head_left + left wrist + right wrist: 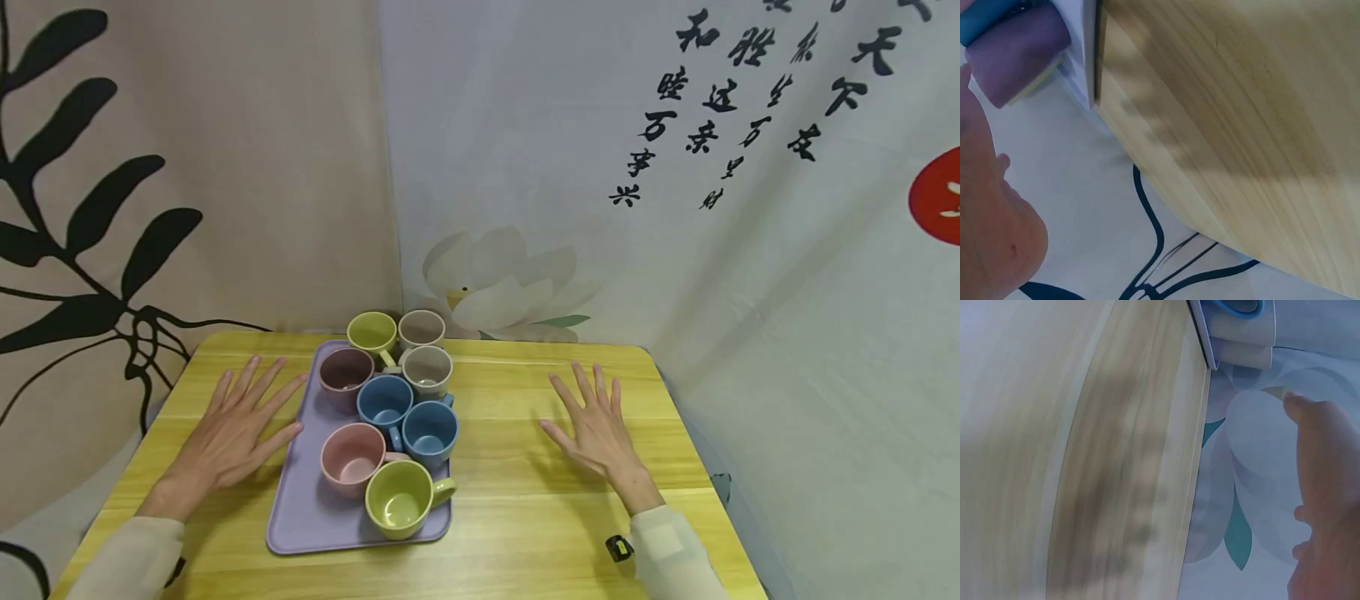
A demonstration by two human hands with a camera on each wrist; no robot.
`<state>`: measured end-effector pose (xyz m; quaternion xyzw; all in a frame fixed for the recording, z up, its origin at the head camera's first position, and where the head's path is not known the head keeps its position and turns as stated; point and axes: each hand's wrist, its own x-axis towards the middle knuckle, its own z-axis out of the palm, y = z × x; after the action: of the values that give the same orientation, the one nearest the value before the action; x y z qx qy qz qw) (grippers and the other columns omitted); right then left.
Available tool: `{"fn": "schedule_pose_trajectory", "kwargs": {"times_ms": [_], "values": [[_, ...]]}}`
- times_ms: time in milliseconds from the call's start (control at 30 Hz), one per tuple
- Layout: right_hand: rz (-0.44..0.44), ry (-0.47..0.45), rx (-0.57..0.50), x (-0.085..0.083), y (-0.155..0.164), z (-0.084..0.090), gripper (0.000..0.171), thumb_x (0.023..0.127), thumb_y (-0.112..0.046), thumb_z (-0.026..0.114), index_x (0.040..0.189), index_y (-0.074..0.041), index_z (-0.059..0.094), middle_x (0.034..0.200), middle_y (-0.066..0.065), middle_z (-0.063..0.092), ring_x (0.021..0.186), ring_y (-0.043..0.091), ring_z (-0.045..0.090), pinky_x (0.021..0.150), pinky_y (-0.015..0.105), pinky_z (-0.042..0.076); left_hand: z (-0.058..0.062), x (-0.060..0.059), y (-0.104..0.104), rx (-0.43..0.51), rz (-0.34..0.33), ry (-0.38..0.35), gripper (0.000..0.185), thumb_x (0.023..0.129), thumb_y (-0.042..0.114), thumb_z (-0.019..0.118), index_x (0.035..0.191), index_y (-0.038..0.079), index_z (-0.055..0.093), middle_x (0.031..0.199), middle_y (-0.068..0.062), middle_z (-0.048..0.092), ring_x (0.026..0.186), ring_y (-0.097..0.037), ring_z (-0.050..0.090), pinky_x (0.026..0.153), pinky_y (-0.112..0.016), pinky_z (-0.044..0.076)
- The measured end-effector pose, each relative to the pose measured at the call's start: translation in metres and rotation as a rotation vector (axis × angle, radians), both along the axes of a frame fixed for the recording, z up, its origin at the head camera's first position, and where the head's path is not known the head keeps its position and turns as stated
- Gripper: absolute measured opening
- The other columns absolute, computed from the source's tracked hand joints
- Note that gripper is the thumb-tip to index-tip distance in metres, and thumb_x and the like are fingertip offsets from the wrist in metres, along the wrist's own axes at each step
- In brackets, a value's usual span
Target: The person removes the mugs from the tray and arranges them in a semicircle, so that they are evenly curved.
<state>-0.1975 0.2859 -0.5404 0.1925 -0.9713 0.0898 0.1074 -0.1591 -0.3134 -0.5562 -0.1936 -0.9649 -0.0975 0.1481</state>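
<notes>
A light wooden table (510, 500) with a yellowish grain and rounded corners stands pushed into a corner formed by two hanging cloths. The cloth on the left (225, 167) is beige with a dark leafy branch printed on it; the one on the right (600, 167) is pale blue-grey, with a white lotus flower (498, 287) just behind the table's far edge, black calligraphy (720, 92) higher up, and a red disc (936, 196) at the picture's right edge.

A lilac tray (300, 517) lies left of the table's middle, running from near the far edge towards the near edge. It carries eight cups packed close: a green cup (372, 332) and a beige cup (421, 328) at the far end, then a mauve cup (346, 372) and a second beige cup (427, 369), two blue cups (385, 401) (430, 430) in the middle, a pink cup (353, 455), and a larger green cup (400, 497) at the tray's near right corner.

The left hand (232, 433) rests flat on the table, fingers straight and spread wide, just beside the tray's left rim and holding nothing. The right hand (600, 429) lies flat too, fingers spread, well apart from the tray towards the right edge, also empty. Both arms wear pale sleeves.
</notes>
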Motion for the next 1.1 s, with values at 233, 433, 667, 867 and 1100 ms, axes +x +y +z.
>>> {"fn": "schedule_pose_trajectory", "kwargs": {"times_ms": [233, 433, 667, 867, 1100], "values": [[0.046, -0.002, -0.058, 0.007, -0.009, 0.003, 0.088, 0.105, -0.054, 0.074, 0.179, -0.027, 0.035, 0.19, 0.021, 0.02, 0.175, 0.059, 0.009, 0.134, 0.088, 0.01, 0.003, 0.007, 0.005, 0.054, -0.015, -0.012, 0.079, 0.11, 0.048, 0.068, 0.179, 0.025, 0.035, 0.193, -0.01, 0.01, 0.181, -0.04, -0.004, 0.144, -0.055, -0.02], [0.103, -0.014, -0.14, 0.018, -0.025, 0.001, 0.09, 0.104, -0.053, 0.075, 0.179, -0.027, 0.033, 0.19, 0.019, 0.022, 0.176, 0.056, 0.008, 0.135, 0.086, 0.01, 0.0, 0.014, 0.008, 0.086, -0.006, -0.056, 0.081, 0.111, 0.048, 0.068, 0.18, 0.027, 0.031, 0.192, -0.014, 0.014, 0.181, -0.04, -0.006, 0.143, -0.057, -0.021], [0.192, -0.077, -0.234, 0.037, -0.048, -0.006, 0.086, 0.106, -0.051, 0.073, 0.178, -0.024, 0.036, 0.19, 0.014, 0.023, 0.177, 0.053, 0.01, 0.137, 0.084, 0.015, -0.011, 0.024, 0.006, 0.141, 0.002, -0.122, 0.081, 0.112, 0.045, 0.067, 0.181, 0.028, 0.028, 0.191, -0.018, 0.015, 0.18, -0.045, -0.001, 0.143, -0.055, -0.021], [0.265, -0.161, -0.285, 0.054, -0.069, -0.013, 0.085, 0.106, -0.054, 0.071, 0.178, -0.027, 0.035, 0.19, 0.009, 0.025, 0.177, 0.049, 0.015, 0.139, 0.078, 0.019, -0.027, 0.032, 0.003, 0.16, 0.013, -0.178, 0.079, 0.113, 0.046, 0.066, 0.18, 0.023, 0.032, 0.189, -0.023, 0.021, 0.179, -0.049, 0.005, 0.143, -0.057, -0.019], [0.323, -0.287, -0.364, 0.068, -0.086, -0.02, 0.081, 0.107, -0.056, 0.073, 0.176, -0.03, 0.039, 0.188, 0.003, 0.031, 0.176, 0.043, 0.026, 0.134, 0.074, 0.037, -0.041, 0.036, -0.002, 0.193, 0.011, -0.219, 0.076, 0.112, 0.044, 0.067, 0.178, 0.022, 0.036, 0.184, -0.029, 0.029, 0.175, -0.056, 0.016, 0.144, -0.06, -0.014]]}}
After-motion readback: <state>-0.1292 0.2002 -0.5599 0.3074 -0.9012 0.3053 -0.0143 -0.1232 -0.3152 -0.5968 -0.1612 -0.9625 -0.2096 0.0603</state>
